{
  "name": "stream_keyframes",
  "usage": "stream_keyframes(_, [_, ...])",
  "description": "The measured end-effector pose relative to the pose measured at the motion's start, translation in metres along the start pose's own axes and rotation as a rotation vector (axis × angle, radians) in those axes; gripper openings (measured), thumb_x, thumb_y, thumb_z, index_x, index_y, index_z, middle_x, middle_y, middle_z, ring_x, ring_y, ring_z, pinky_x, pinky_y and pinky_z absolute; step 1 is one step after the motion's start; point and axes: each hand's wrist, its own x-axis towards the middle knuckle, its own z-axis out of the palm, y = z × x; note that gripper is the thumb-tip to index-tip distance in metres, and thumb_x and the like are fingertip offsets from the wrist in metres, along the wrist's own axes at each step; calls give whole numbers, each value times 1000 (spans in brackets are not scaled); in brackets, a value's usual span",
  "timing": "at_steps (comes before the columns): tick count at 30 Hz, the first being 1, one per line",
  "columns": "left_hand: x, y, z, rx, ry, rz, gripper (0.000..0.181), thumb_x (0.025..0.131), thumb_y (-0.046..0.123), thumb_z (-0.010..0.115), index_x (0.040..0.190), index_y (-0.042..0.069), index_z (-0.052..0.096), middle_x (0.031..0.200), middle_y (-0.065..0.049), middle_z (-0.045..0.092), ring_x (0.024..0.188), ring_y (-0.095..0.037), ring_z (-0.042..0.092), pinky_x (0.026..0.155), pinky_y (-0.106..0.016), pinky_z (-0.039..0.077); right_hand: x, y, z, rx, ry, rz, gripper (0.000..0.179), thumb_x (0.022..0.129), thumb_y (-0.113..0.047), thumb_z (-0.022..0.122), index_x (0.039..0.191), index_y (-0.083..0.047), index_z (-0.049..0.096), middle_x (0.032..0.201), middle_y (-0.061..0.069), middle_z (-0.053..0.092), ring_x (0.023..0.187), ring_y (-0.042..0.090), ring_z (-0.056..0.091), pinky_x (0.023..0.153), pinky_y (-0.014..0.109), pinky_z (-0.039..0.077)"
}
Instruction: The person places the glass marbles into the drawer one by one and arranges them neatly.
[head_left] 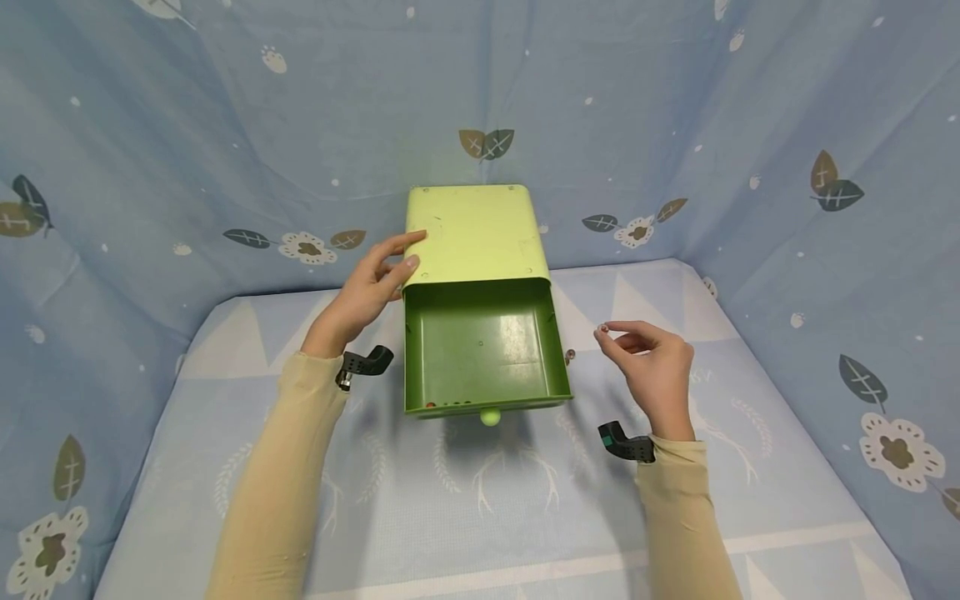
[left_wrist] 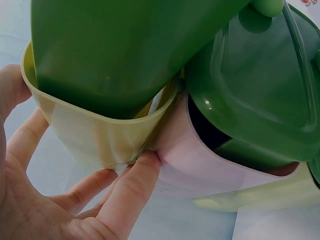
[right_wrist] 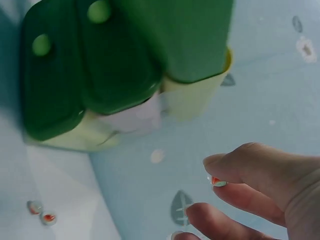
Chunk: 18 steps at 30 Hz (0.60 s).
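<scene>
A drawer unit with a light-green top casing [head_left: 476, 229] stands at the back of the table. Its dark-green top drawer [head_left: 487, 342] is pulled out, and several small marbles [head_left: 431, 405] lie along the drawer's front wall. My left hand [head_left: 358, 292] rests against the casing's left side, index finger and thumb over its top edge; in the left wrist view the fingers spread over the casing. To the right of the drawer, my right hand [head_left: 652, 367] pinches a small clear marble [right_wrist: 217, 182] with a red-orange core between thumb and index finger, above the table.
Two loose marbles [right_wrist: 48, 218] lie on the table right of the unit, partly hidden by the drawer in the head view. Below the top drawer are a pink casing [left_wrist: 175, 160] and a lower green one [left_wrist: 255, 192]. Blue patterned cloth [head_left: 637, 100] hangs around the table.
</scene>
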Motion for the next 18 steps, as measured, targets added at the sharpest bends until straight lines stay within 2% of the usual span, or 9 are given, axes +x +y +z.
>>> stream_keyframes(3, [0, 0, 0, -1, 0, -2, 53, 116, 48, 55, 167, 39, 46, 169, -7, 28, 130, -31, 49, 119, -67, 38, 3, -7, -4, 21, 0, -26, 15, 96, -25, 90, 108, -15, 90, 81, 5, 79, 74, 11, 70, 61, 19, 50])
stream_keyframes(8, [0, 0, 0, -5, -2, -1, 53, 115, 48, 56, 167, 39, 46, 169, -6, 28, 127, -31, 48, 119, -66, 38, 5, -19, -8, 53, -4, -65, 14, 95, -23, 90, 108, -16, 90, 82, 3, 79, 74, 5, 70, 70, 18, 55])
stream_keyframes(18, [0, 0, 0, -12, -4, -3, 53, 116, 46, 56, 167, 38, 46, 169, -6, 28, 125, -31, 48, 120, -67, 37, 11, -46, -11, 121, -26, -121, 14, 95, -24, 90, 108, -17, 90, 82, 2, 78, 75, 11, 71, 70, 22, 58])
